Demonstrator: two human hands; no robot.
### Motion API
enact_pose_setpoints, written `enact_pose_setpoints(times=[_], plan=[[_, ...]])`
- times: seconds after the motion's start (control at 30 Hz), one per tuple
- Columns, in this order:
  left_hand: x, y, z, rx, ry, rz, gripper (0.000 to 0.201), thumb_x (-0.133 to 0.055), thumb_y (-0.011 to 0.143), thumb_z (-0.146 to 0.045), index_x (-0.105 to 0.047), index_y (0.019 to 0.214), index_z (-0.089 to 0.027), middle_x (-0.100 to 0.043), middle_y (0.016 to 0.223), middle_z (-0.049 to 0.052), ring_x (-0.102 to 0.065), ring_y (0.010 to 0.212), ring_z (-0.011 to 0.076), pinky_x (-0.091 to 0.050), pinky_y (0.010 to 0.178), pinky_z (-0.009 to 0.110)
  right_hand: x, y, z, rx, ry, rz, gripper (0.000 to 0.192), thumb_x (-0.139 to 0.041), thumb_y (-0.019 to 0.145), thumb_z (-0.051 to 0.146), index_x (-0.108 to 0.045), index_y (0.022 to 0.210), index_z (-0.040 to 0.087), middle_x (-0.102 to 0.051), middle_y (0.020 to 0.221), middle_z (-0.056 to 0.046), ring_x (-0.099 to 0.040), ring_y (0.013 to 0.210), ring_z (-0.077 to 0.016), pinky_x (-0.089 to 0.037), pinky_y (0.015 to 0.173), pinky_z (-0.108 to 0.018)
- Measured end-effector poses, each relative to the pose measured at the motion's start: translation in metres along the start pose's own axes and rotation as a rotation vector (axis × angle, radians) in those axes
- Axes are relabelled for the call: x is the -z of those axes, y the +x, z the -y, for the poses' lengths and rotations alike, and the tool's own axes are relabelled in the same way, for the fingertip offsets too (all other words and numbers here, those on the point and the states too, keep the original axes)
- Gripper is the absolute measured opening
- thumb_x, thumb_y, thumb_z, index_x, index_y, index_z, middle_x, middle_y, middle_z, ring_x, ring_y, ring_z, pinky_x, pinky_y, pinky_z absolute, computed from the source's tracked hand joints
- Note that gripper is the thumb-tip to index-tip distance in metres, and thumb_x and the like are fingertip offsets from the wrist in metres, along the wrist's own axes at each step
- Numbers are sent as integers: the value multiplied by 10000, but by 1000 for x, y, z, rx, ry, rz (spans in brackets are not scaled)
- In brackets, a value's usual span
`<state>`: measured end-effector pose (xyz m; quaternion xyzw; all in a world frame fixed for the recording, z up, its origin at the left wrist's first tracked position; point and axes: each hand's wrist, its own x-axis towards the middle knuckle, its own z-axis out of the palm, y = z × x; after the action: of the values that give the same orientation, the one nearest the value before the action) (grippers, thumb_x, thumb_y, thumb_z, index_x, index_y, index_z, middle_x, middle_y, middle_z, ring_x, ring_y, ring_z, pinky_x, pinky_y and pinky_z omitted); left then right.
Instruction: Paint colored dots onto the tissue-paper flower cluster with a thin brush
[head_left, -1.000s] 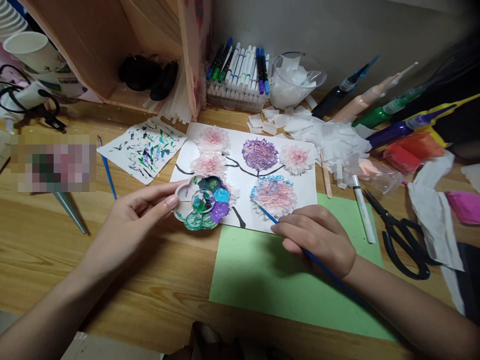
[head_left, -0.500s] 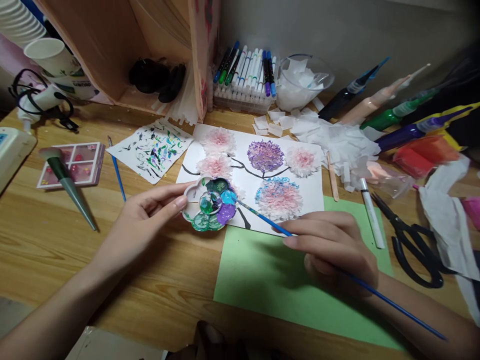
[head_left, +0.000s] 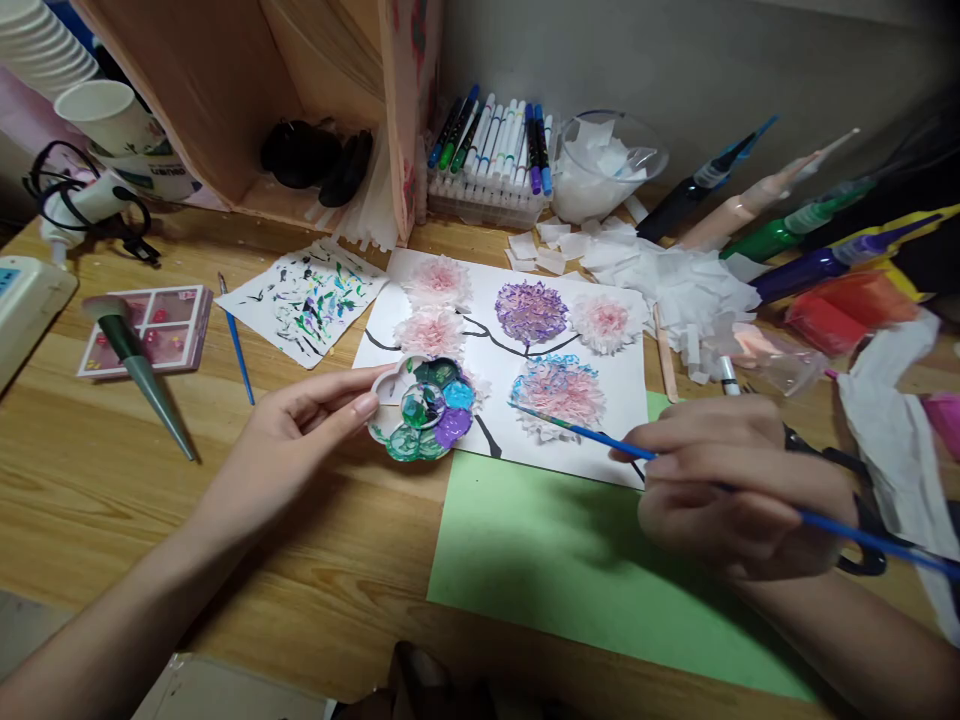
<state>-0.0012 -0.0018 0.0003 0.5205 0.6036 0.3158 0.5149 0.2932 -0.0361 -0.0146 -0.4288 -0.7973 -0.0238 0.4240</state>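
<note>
My left hand [head_left: 322, 415] grips the edge of a flower-shaped paint palette [head_left: 405, 442] between thumb and fingers. Blue, purple and green paint fill its wells. My right hand [head_left: 742, 485] is closed round a blue-handled paintbrush [head_left: 600, 437]. The brush tip is at the left side of a pink paper flower [head_left: 562, 400] with blue paint along its top; I cannot tell whether it touches. This flower is on a white sheet [head_left: 480, 270] with a purple flower [head_left: 531, 312], several pink ones and black painted stems. The palette covers part of the sheet.
Green paper [head_left: 525, 560] lies under the white sheet. At left are a paint-smeared tissue [head_left: 307, 300], another brush [head_left: 238, 350] and a makeup brush [head_left: 142, 380] on a pink case. Markers [head_left: 495, 140], torn paper [head_left: 667, 270] and paint bottles [head_left: 810, 225] stand behind; scissors [head_left: 862, 555] are partly hidden.
My right hand has moved right with the paintbrush, taking its tip from the palette's blue well to the blue-and-pink flower. My left hand and the palette have barely moved.
</note>
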Motion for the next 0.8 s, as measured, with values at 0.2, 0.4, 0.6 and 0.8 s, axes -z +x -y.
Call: enact_pose_setpoints(times=[0.2, 0.4, 0.6, 0.8], plan=[[2, 1, 5, 20, -16, -2, 414, -763, 773, -495, -727, 1144, -316, -731, 1147, 25, -703, 997, 200, -546, 860, 207, -22, 12, -14, -91, 229, -286, 256, -369, 942, 207, -540, 757, 254, -509, 556, 15, -525, 511, -177, -367, 545, -360], [3, 0, 5, 37, 4, -3, 434, -755, 789, -482, -712, 1178, -295, -722, 1169, 25, -679, 1048, 197, -525, 903, 221, -32, 5, -23, -178, 222, -282, 270, -358, 945, 225, -520, 732, 257, -511, 579, 8, -546, 541, -186, -392, 586, -368], [4, -1, 5, 57, 6, -10, 467, -743, 804, -481, -689, 1217, -269, -709, 1197, 40, -677, 1043, 204, -522, 916, 249, -33, 3, -24, -220, 205, -215, 294, -365, 961, 237, -534, 720, 236, -560, 621, -7, -564, 590, -179, -436, 602, -358], [6, -1, 6, 43, 8, -2, 448, -747, 799, -479, -705, 1193, -270, -715, 1183, 39, -676, 1050, 216, -517, 928, 260, -32, 3, -22, -306, 205, -255, 301, -374, 966, 281, -533, 712, 256, -550, 608, -17, -575, 572, -195, -453, 593, -378]])
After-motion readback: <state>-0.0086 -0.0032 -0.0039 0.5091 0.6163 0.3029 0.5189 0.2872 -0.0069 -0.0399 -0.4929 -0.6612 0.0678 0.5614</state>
